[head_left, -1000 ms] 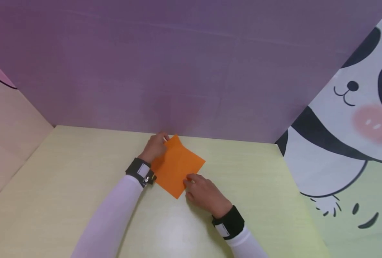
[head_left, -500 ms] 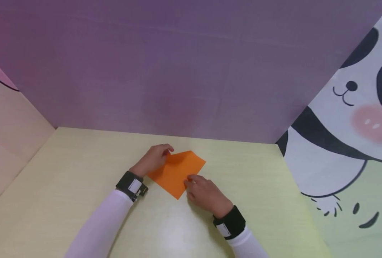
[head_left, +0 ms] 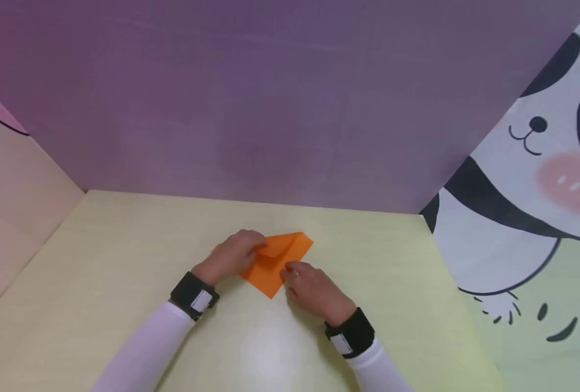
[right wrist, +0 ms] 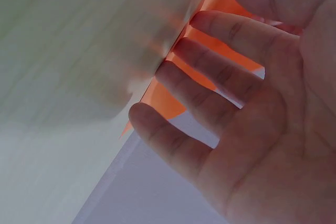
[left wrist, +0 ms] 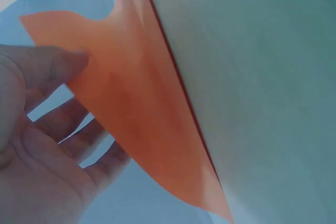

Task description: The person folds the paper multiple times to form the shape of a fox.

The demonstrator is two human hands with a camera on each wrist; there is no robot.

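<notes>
A square sheet of orange paper (head_left: 270, 275) lies on the table, its far part lifted and curved over toward the near side. My left hand (head_left: 233, 254) pinches the raised part at the paper's left. In the left wrist view the thumb of that hand (left wrist: 47, 108) lies on the near face of the paper (left wrist: 136, 98), with the other fingers behind it. At the lower right edge of the paper my right hand (head_left: 316, 291) rests its fingertips. The right wrist view shows this hand's fingers (right wrist: 194, 98) fairly straight and spread along the edge of the paper (right wrist: 165, 103).
The pale wooden table (head_left: 123, 234) stretches out around the paper. Behind it rises a purple wall panel (head_left: 270, 109). To the right hangs a panel with a printed panda (head_left: 505, 218), and a pale panel (head_left: 16, 218) stands at the left.
My left hand has come nearer and lower from the far corner, bringing the paper's far part over with it. My right hand has stayed at the lower right edge.
</notes>
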